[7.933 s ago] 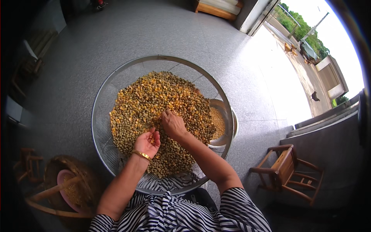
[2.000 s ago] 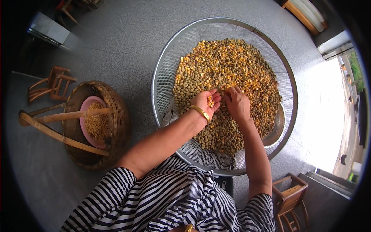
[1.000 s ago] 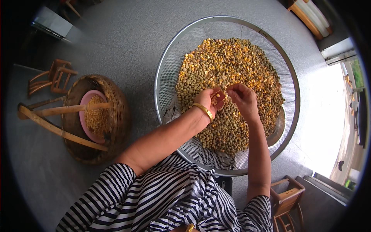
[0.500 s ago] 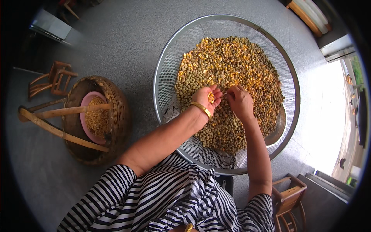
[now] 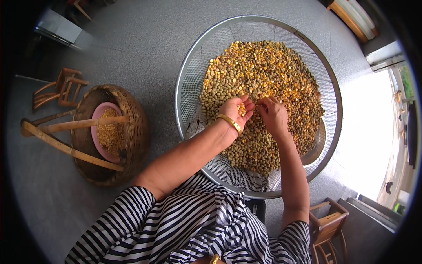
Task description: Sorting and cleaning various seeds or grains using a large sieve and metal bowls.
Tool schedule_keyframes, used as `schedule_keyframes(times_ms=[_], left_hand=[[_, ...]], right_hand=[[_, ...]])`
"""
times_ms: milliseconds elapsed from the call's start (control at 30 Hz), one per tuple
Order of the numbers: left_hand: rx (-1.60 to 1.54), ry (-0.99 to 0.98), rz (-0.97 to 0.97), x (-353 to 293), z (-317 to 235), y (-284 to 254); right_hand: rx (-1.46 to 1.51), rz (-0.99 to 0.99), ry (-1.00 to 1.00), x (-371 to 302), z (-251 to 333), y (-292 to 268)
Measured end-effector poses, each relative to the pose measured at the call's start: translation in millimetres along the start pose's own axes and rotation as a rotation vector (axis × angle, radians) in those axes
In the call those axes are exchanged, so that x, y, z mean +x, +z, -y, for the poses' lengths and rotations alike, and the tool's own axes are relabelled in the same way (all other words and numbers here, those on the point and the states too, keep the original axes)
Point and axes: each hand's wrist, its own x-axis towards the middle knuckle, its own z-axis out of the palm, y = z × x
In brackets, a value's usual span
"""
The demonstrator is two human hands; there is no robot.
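A wide round wire-mesh sieve (image 5: 181,72) with a metal rim holds a heap of greenish-brown beans (image 5: 213,93) mixed with yellow corn kernels (image 5: 263,66). Above the heap my left hand (image 5: 234,110) is palm up and cupped, with a few corn kernels (image 5: 241,110) in it and a gold bangle at the wrist. Close beside it, my right hand (image 5: 274,115) reaches down to the heap with thumb and fingertips pinched together. What those fingertips hold, if anything, is too small to make out.
At left a woven basket (image 5: 140,132) with a wooden handle (image 5: 83,125) holds a pink bowl (image 5: 95,132) of yellow kernels. A metal bowl (image 5: 320,143) shows at the sieve's right. Small wooden chairs (image 5: 70,90) stand at far left and lower right. Bright doorway at right.
Both hands stay in nearly the same place over the heap, with only slight finger movement. The left hand still cups its kernels.
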Motion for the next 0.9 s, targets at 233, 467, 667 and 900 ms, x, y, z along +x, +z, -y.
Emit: schedule_keyframes(times_ms=[233, 467, 667, 900], left_hand=[[0.012, 0.004, 0.013, -1, -1, -1], [-0.020, -0.020, 0.043, -1, 0, -2], [0.039, -0.020, 0.009, 1, 1, 0], [0.025, -0.018, 0.016, 0, 0, 0]], right_hand=[[0.061, -0.050, 0.048, 2, -3, -5], [0.455, 0.083, 0.205, 7, 19, -27], [-0.022, 0.133, 0.004, -2, -2, -14], [-0.113, 0.042, -0.014, -1, -5, -8]])
